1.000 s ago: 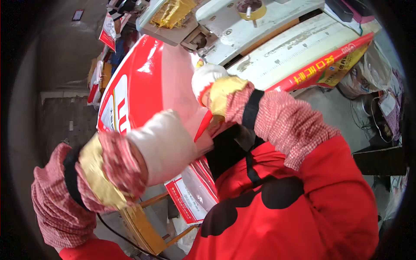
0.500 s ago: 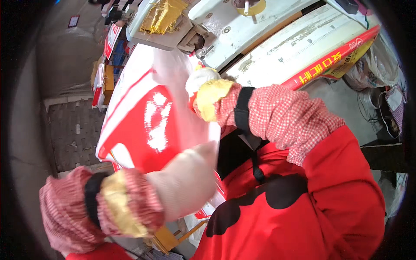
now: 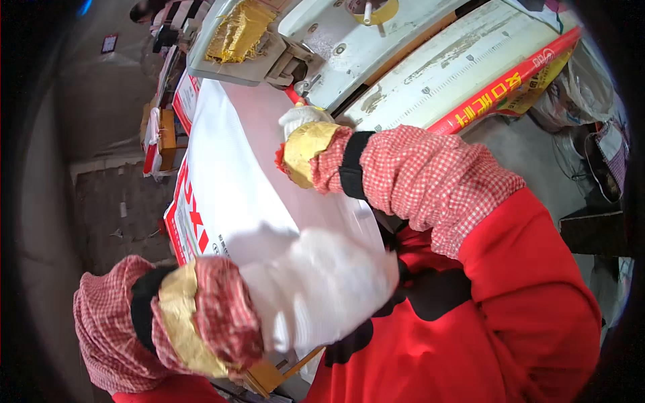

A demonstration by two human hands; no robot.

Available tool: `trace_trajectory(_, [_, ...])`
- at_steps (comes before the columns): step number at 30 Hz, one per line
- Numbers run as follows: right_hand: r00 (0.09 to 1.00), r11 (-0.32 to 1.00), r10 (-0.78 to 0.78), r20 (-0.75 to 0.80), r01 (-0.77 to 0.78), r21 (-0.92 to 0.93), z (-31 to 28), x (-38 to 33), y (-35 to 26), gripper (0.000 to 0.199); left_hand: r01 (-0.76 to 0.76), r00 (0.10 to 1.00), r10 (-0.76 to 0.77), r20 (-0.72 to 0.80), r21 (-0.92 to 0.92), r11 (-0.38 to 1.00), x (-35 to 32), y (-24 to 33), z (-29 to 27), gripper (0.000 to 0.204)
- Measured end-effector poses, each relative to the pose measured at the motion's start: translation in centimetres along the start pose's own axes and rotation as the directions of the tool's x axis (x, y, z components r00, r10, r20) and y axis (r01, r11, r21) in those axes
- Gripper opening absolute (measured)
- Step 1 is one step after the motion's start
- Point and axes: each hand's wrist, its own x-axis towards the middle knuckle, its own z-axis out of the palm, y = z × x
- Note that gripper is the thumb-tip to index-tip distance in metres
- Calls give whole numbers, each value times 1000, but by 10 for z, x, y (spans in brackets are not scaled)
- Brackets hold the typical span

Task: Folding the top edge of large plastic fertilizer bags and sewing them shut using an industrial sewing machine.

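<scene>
A large white sack (image 3: 248, 158) with red print hangs in front of me, its upper part against the white machine (image 3: 336, 50). My left hand (image 3: 329, 285), in a white glove, is over the sack's lower right part, close to my body; motion smears its fingers. My right hand (image 3: 306, 119), gloved in white with a yellow cuff patch, is at the sack's upper right edge, just below the machine's metal part. Its fingers point away and are mostly hidden, so its grip does not show. Red checked sleeve covers wrap both forearms.
A yellow cloth (image 3: 240, 32) lies on the machine, and a tape roll (image 3: 376, 10) sits farther back. To the right, a red-edged white surface (image 3: 437, 70) slants beside a clear plastic bag (image 3: 571, 87). Below my left arm is a wooden stool (image 3: 272, 376).
The sack's big red panel has turned out of sight, and a white side with red lettering now shows. My left hand has moved right; my right hand has shifted slightly up and left.
</scene>
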Motion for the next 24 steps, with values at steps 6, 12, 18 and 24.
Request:
trace_trajectory(6, [795, 634, -560, 233, 592, -497, -12, 16, -19, 17, 1, 998, 2, -59, 45, 999, -1, -48, -19, 28])
trace_trajectory(12, [284, -346, -590, 756, 757, -554, -26, 34, -12, 16, -22, 956, -59, -287, -270, 963, -41, -140, -24, 19])
trace_trajectory(18, [669, -845, -522, 529, -325, -424, -35, 23, 1, 20, 69, 986, -79, -147, -76, 995, -50, -124, -45, 12])
trace_trajectory(24, [521, -828, -537, 663, -473, -299, -10, 10, -18, 18, 230, 973, -215, -87, 227, 946, 7, -26, 29, 50])
